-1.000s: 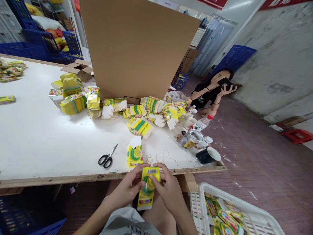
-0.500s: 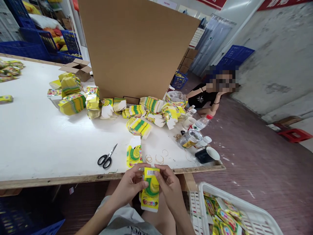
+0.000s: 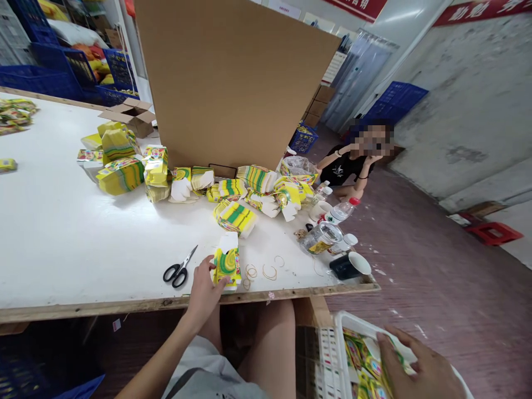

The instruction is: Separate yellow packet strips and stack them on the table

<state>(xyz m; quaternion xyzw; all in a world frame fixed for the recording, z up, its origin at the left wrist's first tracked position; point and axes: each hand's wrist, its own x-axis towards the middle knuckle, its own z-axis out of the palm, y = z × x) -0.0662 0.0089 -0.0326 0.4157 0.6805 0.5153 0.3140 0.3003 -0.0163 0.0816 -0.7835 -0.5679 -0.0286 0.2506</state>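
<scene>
On the table's near edge, a flattened yellow-and-green carton (image 3: 226,265) lies with its white flap pointing away. My left hand (image 3: 206,291) grips its left and lower side between thumb and fingers. Far to the lower right, my right hand (image 3: 419,366) is over the white plastic basket (image 3: 341,346), thumb and fingers closed around a small yellow-green carton (image 3: 398,354) that they mostly hide. Filled cartons (image 3: 366,357) lie in the basket. Black-handled scissors (image 3: 179,269) rest left of my left hand, and thin rubber bands (image 3: 251,271) lie to its right.
Bundles of flat cartons (image 3: 236,218) line the table below a tall cardboard sheet (image 3: 236,83). A dark cup (image 3: 347,267), a clear jar (image 3: 320,238) and bottles stand at the right edge. Another person (image 3: 344,166) sits beyond the table's right end, both hands raised.
My hands have parted from the carton held between them. The right one has carried it to the basket; the left has moved forward to the flat carton on the table.
</scene>
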